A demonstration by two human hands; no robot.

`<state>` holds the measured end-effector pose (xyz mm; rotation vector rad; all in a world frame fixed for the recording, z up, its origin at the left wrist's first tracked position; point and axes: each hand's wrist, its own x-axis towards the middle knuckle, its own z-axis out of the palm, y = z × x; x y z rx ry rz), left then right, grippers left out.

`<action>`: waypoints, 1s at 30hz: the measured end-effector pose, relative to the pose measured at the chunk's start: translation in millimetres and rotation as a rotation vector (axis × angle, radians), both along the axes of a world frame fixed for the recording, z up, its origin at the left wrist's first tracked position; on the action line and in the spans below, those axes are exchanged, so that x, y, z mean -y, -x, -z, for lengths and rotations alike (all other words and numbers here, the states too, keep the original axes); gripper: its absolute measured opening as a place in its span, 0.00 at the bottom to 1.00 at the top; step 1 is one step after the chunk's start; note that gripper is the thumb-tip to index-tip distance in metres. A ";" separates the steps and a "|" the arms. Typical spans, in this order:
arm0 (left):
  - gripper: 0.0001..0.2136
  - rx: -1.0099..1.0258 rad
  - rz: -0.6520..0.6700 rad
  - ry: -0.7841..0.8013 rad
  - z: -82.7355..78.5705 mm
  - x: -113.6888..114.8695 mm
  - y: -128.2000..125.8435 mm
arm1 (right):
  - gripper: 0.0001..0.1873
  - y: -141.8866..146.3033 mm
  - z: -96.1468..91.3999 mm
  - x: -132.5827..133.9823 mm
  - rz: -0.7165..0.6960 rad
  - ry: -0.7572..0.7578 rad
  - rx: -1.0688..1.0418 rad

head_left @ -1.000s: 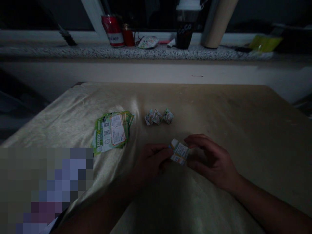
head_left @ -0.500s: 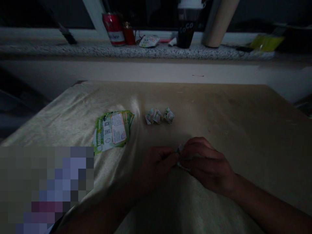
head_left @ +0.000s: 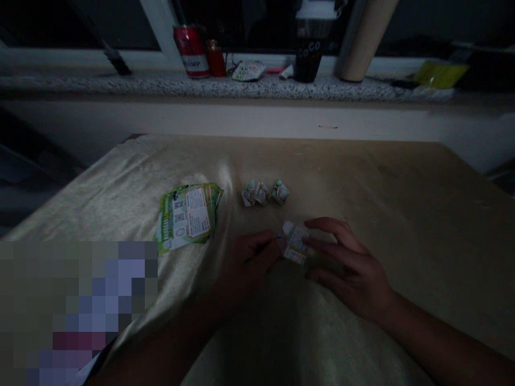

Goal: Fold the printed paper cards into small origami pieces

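Pinched between the thumb and fingers of my left hand [head_left: 257, 254] is a small folded piece of printed paper [head_left: 295, 244], white with some green and orange. My right hand [head_left: 346, 262] is just right of the paper, its fingers spread and bent. One fingertip comes close to the paper's right edge; whether it touches, I cannot tell. Beyond my hands lie three small folded paper pieces [head_left: 262, 193], two side by side and one slightly apart. To the left, a stack of green and white printed sheets [head_left: 187, 214] lies fanned on the cloth.
A shiny beige cloth [head_left: 386, 203] covers the table, wrinkled on the left. Behind it, the speckled stone sill [head_left: 265, 92] bears a red can [head_left: 193, 53], a small red bottle [head_left: 216, 60], a dark lidded cup [head_left: 311, 48], a cardboard tube [head_left: 364, 45] and a yellow packet [head_left: 440, 74].
My right hand's fingers have opened away from the folded paper, so more of it shows. My left hand keeps its pinch and has shifted slightly left. The view tilted a little.
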<state>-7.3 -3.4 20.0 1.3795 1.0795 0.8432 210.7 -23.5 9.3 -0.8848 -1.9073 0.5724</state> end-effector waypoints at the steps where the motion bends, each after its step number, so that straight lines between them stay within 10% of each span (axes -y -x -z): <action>1: 0.16 0.001 -0.041 -0.023 -0.2 -0.1 0.8 | 0.30 0.7 1.5 1.4 0.039 0.085 -0.068; 3: 0.14 -0.019 -0.082 -0.100 0.5 2.5 0.0 | 0.33 3.7 3.1 3.5 0.055 0.291 -0.229; 7: 0.16 -0.148 -0.042 -0.289 3.4 14.3 -8.2 | 0.04 11.3 -1.1 3.6 -0.006 0.606 -0.423; 20: 0.16 -0.213 0.357 -0.291 0.8 2.0 4.7 | 0.09 3.9 -7.2 3.2 -0.001 0.517 -0.203; 30: 0.14 -0.232 0.327 -0.457 2.2 8.3 1.4 | 0.07 9.2 -15.5 5.1 0.058 0.753 -0.355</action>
